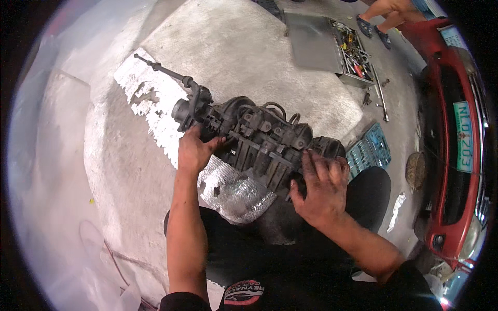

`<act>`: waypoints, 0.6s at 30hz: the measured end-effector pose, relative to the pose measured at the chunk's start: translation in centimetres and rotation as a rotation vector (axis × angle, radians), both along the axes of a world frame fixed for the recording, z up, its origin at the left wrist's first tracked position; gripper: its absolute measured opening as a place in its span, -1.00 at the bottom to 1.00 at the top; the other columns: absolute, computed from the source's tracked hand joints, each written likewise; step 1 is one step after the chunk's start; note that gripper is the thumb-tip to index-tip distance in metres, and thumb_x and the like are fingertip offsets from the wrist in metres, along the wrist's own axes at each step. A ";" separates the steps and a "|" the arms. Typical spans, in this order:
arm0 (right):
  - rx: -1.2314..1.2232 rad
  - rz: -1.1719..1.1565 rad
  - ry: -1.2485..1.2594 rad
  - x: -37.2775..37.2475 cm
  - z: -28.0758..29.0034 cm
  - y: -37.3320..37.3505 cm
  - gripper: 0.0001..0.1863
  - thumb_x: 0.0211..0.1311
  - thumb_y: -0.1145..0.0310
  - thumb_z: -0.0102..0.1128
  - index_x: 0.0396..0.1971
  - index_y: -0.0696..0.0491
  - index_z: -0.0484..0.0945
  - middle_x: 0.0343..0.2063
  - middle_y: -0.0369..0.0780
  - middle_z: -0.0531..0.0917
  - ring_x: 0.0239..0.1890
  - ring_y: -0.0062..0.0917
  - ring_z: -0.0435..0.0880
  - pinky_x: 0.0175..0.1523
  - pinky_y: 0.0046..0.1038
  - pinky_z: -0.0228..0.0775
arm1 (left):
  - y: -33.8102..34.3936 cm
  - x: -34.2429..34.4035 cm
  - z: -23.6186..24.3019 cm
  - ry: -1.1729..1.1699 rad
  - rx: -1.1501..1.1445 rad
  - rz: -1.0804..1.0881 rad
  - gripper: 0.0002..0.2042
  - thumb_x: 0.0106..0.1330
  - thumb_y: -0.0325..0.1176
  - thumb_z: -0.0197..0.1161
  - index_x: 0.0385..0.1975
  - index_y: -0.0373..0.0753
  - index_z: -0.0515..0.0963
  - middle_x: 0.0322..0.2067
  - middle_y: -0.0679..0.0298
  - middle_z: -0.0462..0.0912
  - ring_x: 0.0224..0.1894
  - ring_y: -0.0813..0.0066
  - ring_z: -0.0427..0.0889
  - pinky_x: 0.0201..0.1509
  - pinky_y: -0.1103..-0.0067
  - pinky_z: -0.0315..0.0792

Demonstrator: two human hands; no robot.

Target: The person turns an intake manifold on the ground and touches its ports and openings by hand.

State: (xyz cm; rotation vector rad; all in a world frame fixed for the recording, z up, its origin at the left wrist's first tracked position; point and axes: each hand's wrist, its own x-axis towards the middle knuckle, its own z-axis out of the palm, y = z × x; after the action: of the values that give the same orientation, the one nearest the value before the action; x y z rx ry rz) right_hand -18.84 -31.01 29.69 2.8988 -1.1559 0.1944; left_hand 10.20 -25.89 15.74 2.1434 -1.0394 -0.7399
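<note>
A black, grimy engine intake manifold [264, 140] with hoses and a long thin pipe [161, 68] at its far left end lies across in front of my knees. My left hand [197, 149] grips its left end, thumb along the near side and fingertips hidden behind a housing. Dirt-stained, my right hand [322, 186] holds the right end, with the fingers over the top and the thumb on the near side. Beneath the manifold is a torn silver foil sheet [236, 194], which stretches out to the far left.
An open metal toolbox [314, 44] full of tools stands at the far right, a long wrench-like bar [380, 96] beside it. Nearer is a blue socket-set case [371, 150]. A red car [451, 228] borders the right side. Another person's legs [386, 15] show at the top right.
</note>
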 end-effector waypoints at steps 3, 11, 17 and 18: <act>0.052 0.122 -0.028 -1.0 0.8 -0.7 -0.42 0.02 0.19 0.35 0.05 0.18 0.56 0.06 -0.08 0.55 0.07 -0.19 0.43 0.30 0.07 0.18 | 0.2 -0.2 0.5 -0.033 0.139 0.083 -0.43 0.05 -0.05 0.54 -0.06 -0.36 0.61 -0.12 -0.06 0.69 -0.01 -0.06 0.65 0.06 0.25 0.49; 0.381 0.456 -0.245 -2.9 -0.4 -4.8 -0.64 0.06 0.18 0.30 -0.16 0.06 0.66 -0.08 -0.13 0.59 -0.04 -0.16 0.51 0.24 0.01 0.26 | 1.6 -3.7 0.2 -0.066 0.111 0.356 -0.42 0.13 -0.11 0.49 0.10 -0.31 0.58 -0.01 0.00 0.67 0.05 0.03 0.65 0.13 0.30 0.48; 0.459 0.624 -0.248 -2.3 0.4 -4.8 -0.69 0.00 0.39 0.29 -0.18 0.03 0.69 -0.09 -0.26 0.63 0.02 -0.35 0.55 0.24 -0.15 0.30 | 1.6 -7.6 2.5 -0.192 0.098 0.551 -0.57 0.21 -0.18 0.38 0.02 -0.30 0.62 -0.02 -0.02 0.66 0.09 -0.06 0.60 0.18 0.28 0.46; 0.499 0.642 -0.212 -2.1 0.8 -4.9 -0.69 0.01 0.38 0.29 -0.17 0.03 0.69 -0.08 -0.27 0.63 0.03 -0.37 0.56 0.24 -0.15 0.30 | 1.6 -8.1 2.7 -0.199 0.108 0.580 -0.57 0.21 -0.18 0.38 0.02 -0.30 0.62 -0.02 -0.02 0.66 0.09 -0.06 0.60 0.18 0.28 0.46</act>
State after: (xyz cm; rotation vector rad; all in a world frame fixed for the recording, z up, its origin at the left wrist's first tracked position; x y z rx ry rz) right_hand -20.97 -35.86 30.44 3.6822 -0.2481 0.2491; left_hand 2.06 -24.32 18.47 2.4751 -0.4245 -0.3136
